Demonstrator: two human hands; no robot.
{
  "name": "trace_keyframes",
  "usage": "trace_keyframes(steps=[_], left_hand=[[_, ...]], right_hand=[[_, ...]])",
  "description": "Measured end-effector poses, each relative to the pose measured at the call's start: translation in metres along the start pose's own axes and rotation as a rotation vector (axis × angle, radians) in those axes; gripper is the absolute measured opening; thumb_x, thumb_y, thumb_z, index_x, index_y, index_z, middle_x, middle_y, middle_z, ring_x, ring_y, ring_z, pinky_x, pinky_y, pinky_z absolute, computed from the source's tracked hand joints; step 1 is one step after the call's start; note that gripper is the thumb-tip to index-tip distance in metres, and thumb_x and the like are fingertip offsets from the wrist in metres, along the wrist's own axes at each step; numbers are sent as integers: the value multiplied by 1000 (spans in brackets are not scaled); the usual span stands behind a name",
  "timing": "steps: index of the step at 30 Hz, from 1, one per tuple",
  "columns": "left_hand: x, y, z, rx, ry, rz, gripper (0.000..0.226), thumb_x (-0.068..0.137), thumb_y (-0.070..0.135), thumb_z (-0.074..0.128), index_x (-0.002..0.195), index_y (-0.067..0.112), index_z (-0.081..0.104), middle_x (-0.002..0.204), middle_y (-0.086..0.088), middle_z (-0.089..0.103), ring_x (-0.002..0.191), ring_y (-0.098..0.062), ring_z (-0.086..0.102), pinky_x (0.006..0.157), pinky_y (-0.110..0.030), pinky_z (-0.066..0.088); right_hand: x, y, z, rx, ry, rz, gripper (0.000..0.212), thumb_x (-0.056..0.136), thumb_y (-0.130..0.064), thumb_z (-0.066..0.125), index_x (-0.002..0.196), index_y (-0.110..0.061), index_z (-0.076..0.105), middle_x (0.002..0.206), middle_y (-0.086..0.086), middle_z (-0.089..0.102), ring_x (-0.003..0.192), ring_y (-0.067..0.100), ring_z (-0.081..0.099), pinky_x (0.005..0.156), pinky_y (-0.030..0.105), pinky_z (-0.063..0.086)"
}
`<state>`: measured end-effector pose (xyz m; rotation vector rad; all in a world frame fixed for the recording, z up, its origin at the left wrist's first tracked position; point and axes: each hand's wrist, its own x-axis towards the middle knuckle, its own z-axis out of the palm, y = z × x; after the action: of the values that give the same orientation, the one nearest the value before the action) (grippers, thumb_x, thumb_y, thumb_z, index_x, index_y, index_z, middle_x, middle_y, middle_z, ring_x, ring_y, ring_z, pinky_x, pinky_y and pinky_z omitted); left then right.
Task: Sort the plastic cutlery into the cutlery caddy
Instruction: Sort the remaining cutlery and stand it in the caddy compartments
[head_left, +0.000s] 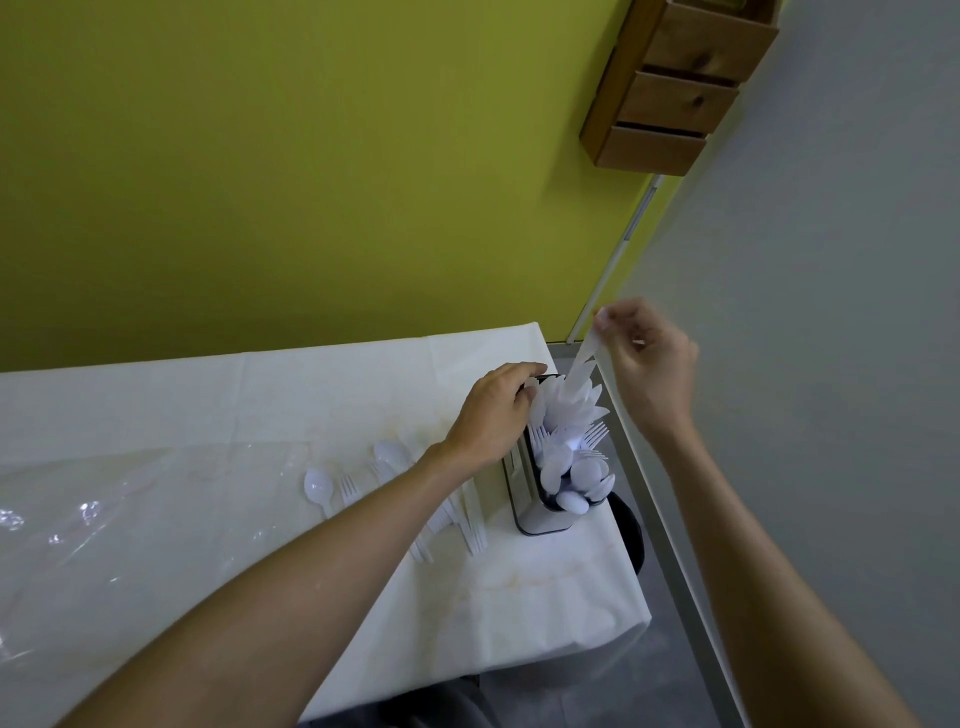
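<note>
A cutlery caddy stands near the table's right edge, packed with white plastic knives, forks and spoons. My left hand grips the caddy's far left rim, fingers curled over it. My right hand is raised above the caddy and pinches the handle end of a white plastic knife, whose blade points down into the far compartment among other knives. Loose white spoons and forks lie on the table left of the caddy, partly hidden by my left forearm.
The table carries a white cloth under glossy clear plastic. A green wall stands behind and a grey wall to the right. A wooden drawer unit hangs at top right. Beyond the table's right edge is grey floor.
</note>
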<state>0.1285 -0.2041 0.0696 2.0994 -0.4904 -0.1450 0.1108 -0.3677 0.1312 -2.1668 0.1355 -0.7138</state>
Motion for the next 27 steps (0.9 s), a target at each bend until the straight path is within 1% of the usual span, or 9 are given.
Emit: trace_keyframes(steps=[3,8,11,14,16,18,22,25,27], left_hand=[[-2,2,1,9,-32,-2,39,98,3,41,136,9,51,138,-6,55,128,-20,49,103,-23,35],[-6,-1,0,21,-69,5,48,95,-6,35,140,7,45,143,-9,51,135,-21,43,105,-22,32],[-10,-2,1,2,-85,9,52,94,-9,32,141,9,42,146,-13,46,141,-22,35,108,-28,32],[-12,-3,2,-9,-88,18,53,94,-10,31,141,11,41,150,-11,42,145,-20,25,111,-33,33],[-13,-4,3,-2,-87,23,54,94,-10,30,144,11,38,152,-7,38,147,-18,21,115,-34,30],[-14,-6,4,8,-87,24,58,94,-10,31,148,12,32,156,-5,32,147,-15,17,118,-30,23],[-16,-7,3,3,-93,12,63,92,-12,30,150,12,28,158,-3,27,148,-13,14,117,-24,20],[-19,-10,0,-1,-79,7,60,94,-10,31,150,13,28,158,-2,26,148,-12,14,115,-20,17],[-22,-14,-3,-11,-56,-13,59,95,-8,32,150,14,29,158,0,26,148,-11,14,112,-15,15]], right_hand=[[-16,11,9,-134,-98,12,10,91,-22,68,85,-15,71,77,-9,67,78,5,59,67,4,35],[-30,17,8,-154,-113,74,16,93,-22,65,83,-12,72,77,-23,57,94,16,55,70,4,32],[-22,17,3,-217,-218,43,18,96,-27,60,89,-14,71,85,-13,64,95,15,55,71,3,31],[-19,17,3,-249,-245,-11,20,99,-27,55,108,-17,69,94,-9,67,97,13,58,74,20,37],[-26,21,7,-308,-241,-128,24,99,-24,52,108,-12,71,95,-1,70,96,22,62,75,23,39],[-34,28,12,-362,-250,-172,29,101,-24,48,111,-9,71,108,7,71,106,28,63,85,28,47],[-36,33,11,-362,-297,-21,39,105,-26,41,137,-10,54,144,12,51,141,24,38,108,31,32],[-33,33,12,-401,-342,-57,51,104,-37,33,146,-10,43,152,10,41,145,22,30,120,36,21],[-32,26,15,-432,-251,-165,49,103,-33,34,144,-8,45,151,10,43,143,24,36,120,38,18]])
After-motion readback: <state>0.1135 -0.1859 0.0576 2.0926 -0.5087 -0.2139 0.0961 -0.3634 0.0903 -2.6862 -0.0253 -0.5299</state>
